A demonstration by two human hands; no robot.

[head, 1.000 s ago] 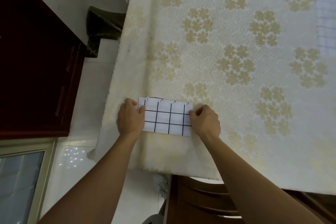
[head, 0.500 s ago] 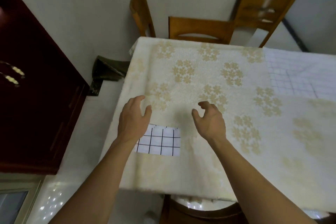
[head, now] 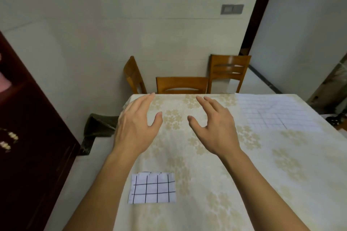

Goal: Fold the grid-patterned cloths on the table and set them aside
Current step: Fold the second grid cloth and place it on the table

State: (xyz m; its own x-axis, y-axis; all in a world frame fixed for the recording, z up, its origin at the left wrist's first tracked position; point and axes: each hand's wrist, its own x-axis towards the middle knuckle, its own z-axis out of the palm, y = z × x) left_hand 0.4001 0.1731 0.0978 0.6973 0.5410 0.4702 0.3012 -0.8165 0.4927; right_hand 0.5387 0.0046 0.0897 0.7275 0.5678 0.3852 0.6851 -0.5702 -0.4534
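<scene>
Both hands have left the folded cloth [head: 152, 188], which lies flat near the bench [head: 281, 184] front-left edge. The left hand [head: 135, 127] and right hand [head: 216, 127] now hover beyond it, fingers spread, holding nothing. An unfolded grid cloth [head: 276, 112] lies far right of the folded cloth.

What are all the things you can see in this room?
folded cloth: 1, white with black grid, near left table edge
spread cloth: 1, white with faint grid, far right of table
tablecloth: 1, cream with tan flowers, covering table
chairs: 3, brown wood, behind the table
cabinet: 1, dark red-brown, left
wall switch: 1, grey, on the wall
left hand: 1, open, above table
right hand: 1, open, above table
</scene>
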